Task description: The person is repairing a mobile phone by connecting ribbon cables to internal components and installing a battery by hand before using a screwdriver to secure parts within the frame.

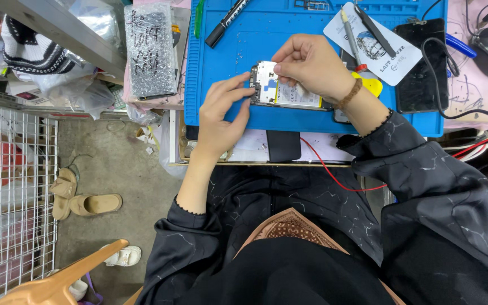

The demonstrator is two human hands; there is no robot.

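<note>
An opened smartphone (280,90) lies back-off on a blue work mat (227,51), its battery and silver shield showing. My left hand (221,116) rests at the phone's left end, with a fingertip touching its edge. My right hand (312,65) sits on top of the phone, thumb and forefinger pinched on something small at its upper part; what they pinch is too small to tell. A bead bracelet is on my right wrist.
On the mat lie a black marker (224,24), a white card (375,45) with tweezers and a thin tool, and a yellow pick (373,86). A dark phone (422,65) with a cable lies at right. A bubble-wrapped phone (151,48) is left of the mat. Sandals lie on the floor.
</note>
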